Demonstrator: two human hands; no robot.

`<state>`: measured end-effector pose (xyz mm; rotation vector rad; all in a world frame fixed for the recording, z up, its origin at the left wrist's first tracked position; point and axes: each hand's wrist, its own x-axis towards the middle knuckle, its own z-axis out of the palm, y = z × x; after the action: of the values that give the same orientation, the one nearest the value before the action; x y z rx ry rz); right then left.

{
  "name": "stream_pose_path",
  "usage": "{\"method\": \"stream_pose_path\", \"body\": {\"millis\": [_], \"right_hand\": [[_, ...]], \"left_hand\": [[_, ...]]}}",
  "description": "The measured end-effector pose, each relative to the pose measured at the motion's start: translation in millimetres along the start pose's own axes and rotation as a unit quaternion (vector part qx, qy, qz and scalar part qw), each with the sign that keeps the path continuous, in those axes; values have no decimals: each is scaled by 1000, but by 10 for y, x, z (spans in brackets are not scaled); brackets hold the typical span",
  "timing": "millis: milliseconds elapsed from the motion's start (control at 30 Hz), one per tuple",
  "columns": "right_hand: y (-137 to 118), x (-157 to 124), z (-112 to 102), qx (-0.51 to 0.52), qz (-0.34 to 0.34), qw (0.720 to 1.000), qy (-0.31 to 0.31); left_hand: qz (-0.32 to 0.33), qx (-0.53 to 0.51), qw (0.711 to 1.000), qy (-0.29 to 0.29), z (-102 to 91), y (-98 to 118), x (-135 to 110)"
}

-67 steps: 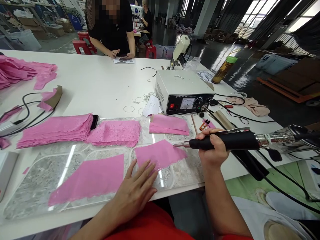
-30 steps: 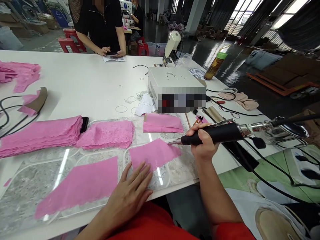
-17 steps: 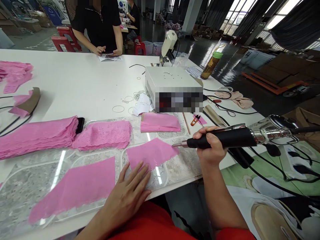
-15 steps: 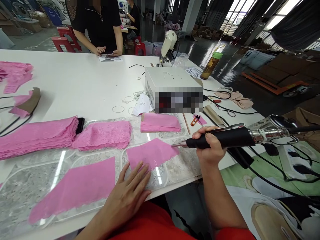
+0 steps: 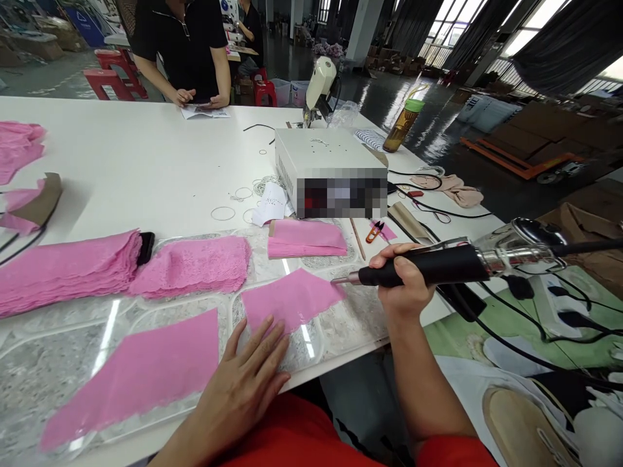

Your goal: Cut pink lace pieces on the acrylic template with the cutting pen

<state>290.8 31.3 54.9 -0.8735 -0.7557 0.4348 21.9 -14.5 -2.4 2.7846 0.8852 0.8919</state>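
My right hand grips a corded tool with a black handle, a shiny metal rear end and a thin metal tip. The tip meets the right end of a pink fabric piece on the clear mat. With fingers spread flat, my left hand presses on the lower left edge of that piece. To its left lies a larger pink fabric piece. Folded pink fabric sits just behind the work, and a lacy pink stack is farther left.
A light grey box with a blurred front stands behind the folded fabric. Orange snips and a thin brown stick lie near my right hand. Cables hang at the right. Across the table is a person in black.
The whole view has shifted slightly, so things appear a little farther left. Both hands keep their places on the fabric and the tool, and the tip stays at the piece's right end.
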Motion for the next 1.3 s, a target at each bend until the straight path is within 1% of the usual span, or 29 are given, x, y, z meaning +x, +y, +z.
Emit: {"method": "stream_pose_path", "body": {"millis": [100,233,433,567,667,733,833,967,1067,1100,1167,1233,1267,1300], "right_hand": [[-53,0,-76,-7,-4,1000,18],[-94,0,-146,-30,-8,999,25],[-81,-8,-145,-32,-7,999,23],[-83,-12,-145,-49,-16,999,18],[-101,-17,-140,-58,-11,998,14],[-118,-20,-136,-59,0,998,25],[-144,-18,-134,-49,12,997,60],[-156,-3,-159,-37,11,994,103],[-129,3,-220,-21,3,991,130],[-115,1,-250,-20,3,990,142],[-89,-8,-314,-28,5,985,169],[-74,-26,-377,-47,3,981,187],[-71,-37,-406,-58,0,980,192],[-71,-50,-433,-68,-3,978,195]], "left_hand": [[1,-5,1000,-1,-6,0,-8],[2,-4,1000,-3,-2,1,2],[3,-6,1000,2,-1,2,16],[21,26,999,-13,-11,-2,3],[20,36,999,-14,-16,-1,-5],[24,50,998,-17,-28,5,-7],[37,71,996,-33,-70,21,-4],[57,51,997,-33,-139,67,22],[85,38,995,-31,-160,114,112],[98,41,994,-40,-155,132,166],[129,59,987,-78,-122,171,310],[151,84,975,-138,-50,210,492],[150,91,971,-162,1,229,590],[150,94,969,-170,62,247,689]]}}
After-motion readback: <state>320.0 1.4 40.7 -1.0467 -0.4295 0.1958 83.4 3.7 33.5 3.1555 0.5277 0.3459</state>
